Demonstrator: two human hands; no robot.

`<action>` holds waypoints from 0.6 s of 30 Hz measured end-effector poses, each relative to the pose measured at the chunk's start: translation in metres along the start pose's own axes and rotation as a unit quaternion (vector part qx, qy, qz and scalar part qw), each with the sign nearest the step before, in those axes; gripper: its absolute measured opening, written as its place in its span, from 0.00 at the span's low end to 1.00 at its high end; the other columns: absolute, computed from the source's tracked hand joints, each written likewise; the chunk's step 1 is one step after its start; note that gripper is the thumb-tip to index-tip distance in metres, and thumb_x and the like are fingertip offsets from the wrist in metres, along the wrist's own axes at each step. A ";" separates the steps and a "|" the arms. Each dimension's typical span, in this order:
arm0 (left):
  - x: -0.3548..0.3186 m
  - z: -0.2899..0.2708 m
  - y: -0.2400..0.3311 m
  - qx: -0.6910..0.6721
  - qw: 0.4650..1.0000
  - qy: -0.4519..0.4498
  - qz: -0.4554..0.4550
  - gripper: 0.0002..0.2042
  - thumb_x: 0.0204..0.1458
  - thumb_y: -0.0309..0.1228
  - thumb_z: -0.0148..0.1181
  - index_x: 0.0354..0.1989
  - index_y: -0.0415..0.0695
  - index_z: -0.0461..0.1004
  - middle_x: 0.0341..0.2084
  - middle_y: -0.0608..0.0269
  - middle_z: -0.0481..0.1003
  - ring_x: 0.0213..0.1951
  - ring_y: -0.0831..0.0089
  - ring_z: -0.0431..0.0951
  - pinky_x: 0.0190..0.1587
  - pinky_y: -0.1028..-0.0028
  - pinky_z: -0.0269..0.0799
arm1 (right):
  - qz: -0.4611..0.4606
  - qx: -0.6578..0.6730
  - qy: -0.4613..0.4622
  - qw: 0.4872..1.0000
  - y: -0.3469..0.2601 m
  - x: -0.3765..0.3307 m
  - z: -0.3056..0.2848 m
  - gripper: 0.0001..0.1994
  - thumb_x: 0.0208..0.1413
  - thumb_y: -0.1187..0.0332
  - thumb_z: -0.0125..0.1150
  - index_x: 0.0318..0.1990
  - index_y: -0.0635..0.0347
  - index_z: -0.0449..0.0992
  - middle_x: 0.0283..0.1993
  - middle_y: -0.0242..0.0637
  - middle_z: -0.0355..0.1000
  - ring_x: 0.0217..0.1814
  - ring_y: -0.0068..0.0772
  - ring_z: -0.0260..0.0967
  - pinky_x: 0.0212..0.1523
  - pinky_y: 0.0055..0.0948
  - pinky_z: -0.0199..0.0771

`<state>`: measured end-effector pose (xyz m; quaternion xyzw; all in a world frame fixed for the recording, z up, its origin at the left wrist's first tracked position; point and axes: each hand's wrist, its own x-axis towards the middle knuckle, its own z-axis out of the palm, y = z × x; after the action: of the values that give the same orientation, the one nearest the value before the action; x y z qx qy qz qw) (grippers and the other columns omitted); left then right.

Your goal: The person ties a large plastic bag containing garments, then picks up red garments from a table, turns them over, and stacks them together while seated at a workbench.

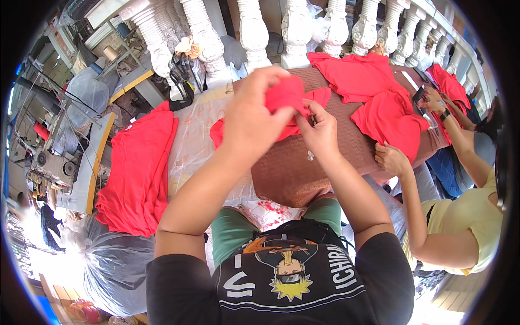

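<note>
Both of my hands are raised over the near part of the table, closed on one red cloth garment (285,96). My left hand (252,111) grips a bunched part of it, with the thumb at its lower edge. Just to the right, my right hand (320,130) pinches the garment's edge between thumb and fingers. The rest of the garment hangs behind my hands and spreads onto the brown cloth-covered table (292,170). My left hand and wrist hide part of it.
A stack of red garments (138,168) hangs over the table's left end, beside clear plastic sheeting (192,130). More red garments (390,122) lie right, where a co-worker in yellow (460,227) handles them. White balusters (253,32) line the back; a sewing machine (57,162) stands left.
</note>
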<state>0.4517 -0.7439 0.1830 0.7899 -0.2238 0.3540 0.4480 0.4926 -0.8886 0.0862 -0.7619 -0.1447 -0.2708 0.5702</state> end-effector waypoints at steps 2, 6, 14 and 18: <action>0.005 -0.016 -0.015 0.047 0.995 0.051 0.075 0.14 0.38 0.20 0.58 0.36 0.44 0.72 0.32 0.57 0.74 0.37 0.63 0.75 0.43 0.72 0.69 | 0.044 0.099 -0.098 0.989 -0.010 0.005 -0.009 0.10 0.50 0.74 0.60 0.42 0.62 0.74 0.32 0.29 0.74 0.31 0.19 0.68 0.33 0.21 0.69; -0.009 -0.040 -0.054 -0.011 1.000 -0.021 0.016 0.08 0.42 0.19 0.58 0.33 0.42 0.74 0.30 0.62 0.74 0.36 0.70 0.74 0.41 0.75 0.68 | 0.107 0.294 -0.243 0.918 -0.037 0.009 -0.053 0.07 0.56 0.68 0.57 0.38 0.62 0.73 0.28 0.22 0.69 0.28 0.11 0.62 0.30 0.16 0.62; -0.056 -0.024 -0.051 -0.296 0.854 -0.298 -0.306 0.11 0.53 0.33 0.58 0.36 0.36 0.74 0.29 0.74 0.71 0.33 0.87 0.67 0.36 0.82 0.65 | 0.097 0.216 -0.172 0.956 -0.023 0.001 -0.054 0.09 0.56 0.65 0.59 0.27 0.59 0.71 0.22 0.15 0.61 0.23 0.07 0.51 0.21 0.14 0.52; -0.068 -0.011 -0.055 -0.311 0.849 -0.287 -0.315 0.12 0.52 0.33 0.59 0.40 0.37 0.74 0.31 0.73 0.72 0.35 0.87 0.68 0.38 0.82 0.66 | 0.211 0.136 -0.167 0.953 -0.035 0.000 -0.045 0.10 0.54 0.65 0.61 0.24 0.57 0.71 0.21 0.14 0.55 0.23 0.06 0.47 0.21 0.15 0.48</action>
<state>0.4403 -0.7039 0.1046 0.7035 -0.1800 -0.1367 0.6738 0.4626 -0.9201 0.1229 -0.7245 -0.1089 0.0092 0.6806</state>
